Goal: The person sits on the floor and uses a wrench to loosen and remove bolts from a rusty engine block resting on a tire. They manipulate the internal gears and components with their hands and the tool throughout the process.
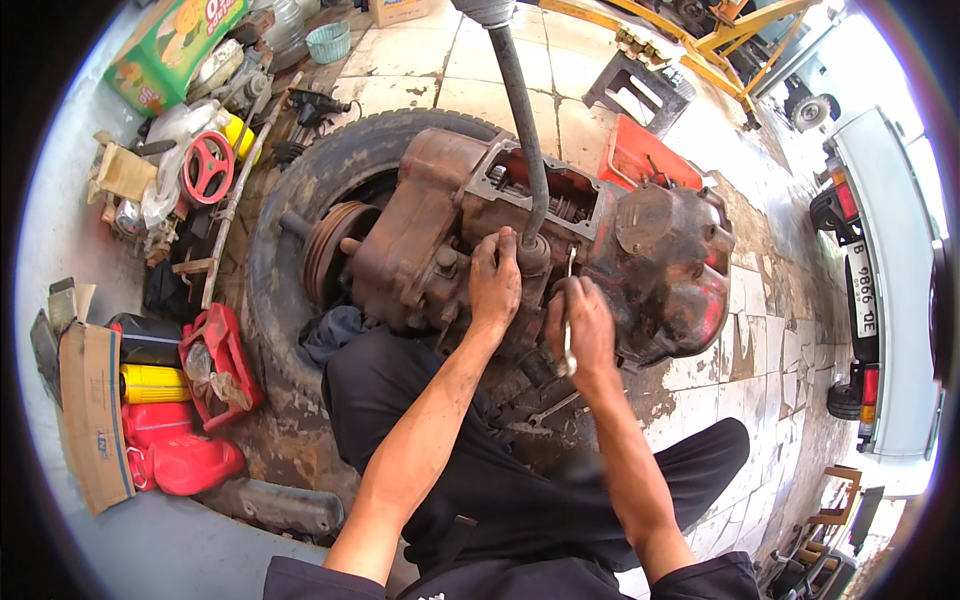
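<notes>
A rusty brown gearbox [410, 235] lies in front of me, with an opening on top that shows gears. A long, bent gear lever [528, 130] rises from its round base [534, 258]. Just left of that base, my left hand [495, 290] rests against the housing with its fingers bent together; whatever is under the fingertips is hidden. My right hand [585, 325] is closed around a spanner [571, 364], whose upper end reaches the housing to the right of the lever base. A second spanner [555, 408] lies lower down, beside my leg.
Behind the gearbox lies a large tyre [278, 250]. A red tray [640, 155] and black plastic stool [640, 92] stand beyond. Red jerrycans [190, 463] and a cardboard box [95, 420] crowd the left; a pale vehicle [895, 290] is at right.
</notes>
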A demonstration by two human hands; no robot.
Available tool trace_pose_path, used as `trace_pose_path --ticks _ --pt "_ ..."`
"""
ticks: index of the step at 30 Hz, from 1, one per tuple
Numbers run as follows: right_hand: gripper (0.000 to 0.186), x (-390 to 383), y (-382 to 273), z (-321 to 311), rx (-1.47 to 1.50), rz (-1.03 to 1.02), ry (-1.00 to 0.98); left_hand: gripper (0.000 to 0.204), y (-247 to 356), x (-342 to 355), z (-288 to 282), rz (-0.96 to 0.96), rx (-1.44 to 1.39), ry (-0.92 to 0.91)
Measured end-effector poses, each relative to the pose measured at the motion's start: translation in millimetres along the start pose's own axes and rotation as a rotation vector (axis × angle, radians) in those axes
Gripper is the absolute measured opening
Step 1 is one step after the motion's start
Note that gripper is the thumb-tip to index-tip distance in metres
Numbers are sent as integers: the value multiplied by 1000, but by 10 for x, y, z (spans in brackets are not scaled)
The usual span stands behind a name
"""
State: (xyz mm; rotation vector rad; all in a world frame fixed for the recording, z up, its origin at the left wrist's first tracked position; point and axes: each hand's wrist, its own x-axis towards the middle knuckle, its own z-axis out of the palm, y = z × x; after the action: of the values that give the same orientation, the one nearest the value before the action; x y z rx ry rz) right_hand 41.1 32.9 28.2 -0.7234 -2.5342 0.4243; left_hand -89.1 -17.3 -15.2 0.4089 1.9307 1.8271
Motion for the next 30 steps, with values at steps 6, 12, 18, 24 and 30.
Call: trace_pose_path --ticks 6,12,18,24,30 --pt "13 -164 94 332 -3 -31 83 61 -7 1 -1 5 -22 -4" --pt "14 -144 153 371 -12 -31 59 61 -14 5 -18 -3 -35 -16" --pt "10 29 56 205 -16 -83 6 61 27 -5 -40 -8 -59 -17" --pt "11 494 354 -32 92 -191 77 58 44 -65 -69 80 16 -46" --pt "15 1084 464 -516 170 19 -453 58 35 -159 -60 201 165 -42"
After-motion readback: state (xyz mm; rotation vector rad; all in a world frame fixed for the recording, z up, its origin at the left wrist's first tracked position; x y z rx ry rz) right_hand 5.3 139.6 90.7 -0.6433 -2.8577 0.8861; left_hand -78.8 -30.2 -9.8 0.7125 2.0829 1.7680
